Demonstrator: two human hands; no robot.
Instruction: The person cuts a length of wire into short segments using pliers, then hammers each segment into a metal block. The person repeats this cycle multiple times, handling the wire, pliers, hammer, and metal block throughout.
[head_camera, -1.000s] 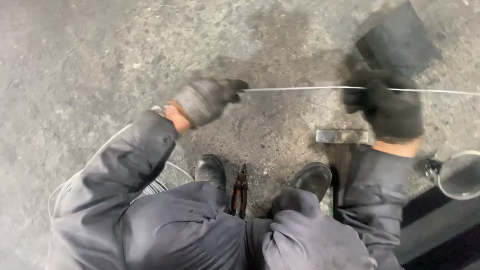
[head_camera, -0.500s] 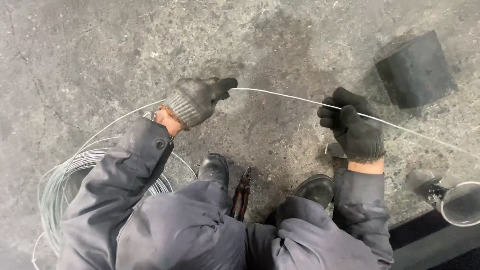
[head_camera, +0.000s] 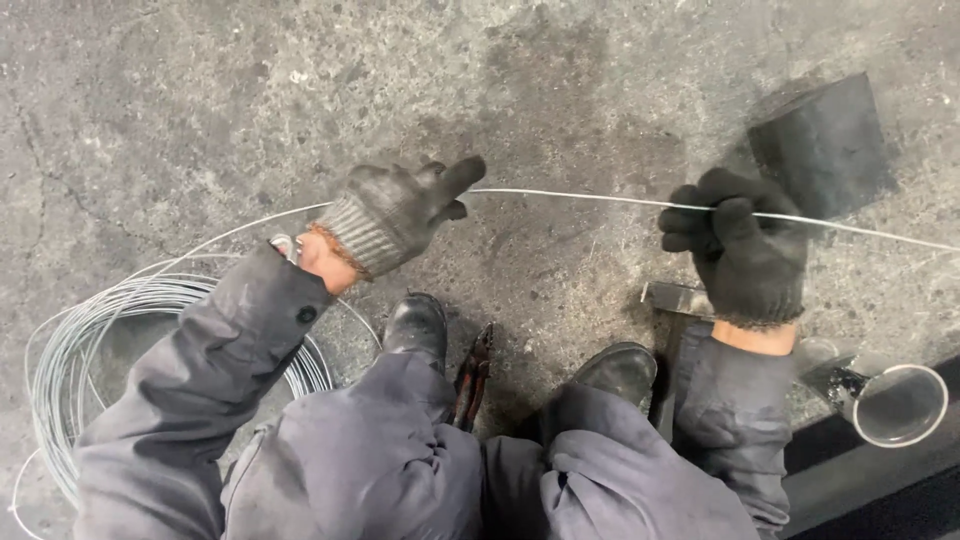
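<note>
- The wire (head_camera: 580, 198) runs taut, left to right, between both gloved hands, above the concrete floor (head_camera: 200, 100).
- Left hand (head_camera: 395, 215) pinches it, forefinger out; right hand (head_camera: 745, 250) is fisted round it.
- Thin, springy, probably slippery: grip close, gloves on.
- The coil (head_camera: 90, 350) lies near left.

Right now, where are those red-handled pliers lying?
In the head view, the red-handled pliers lie on the grey concrete floor between the person's two black boots, bottom centre.
</note>
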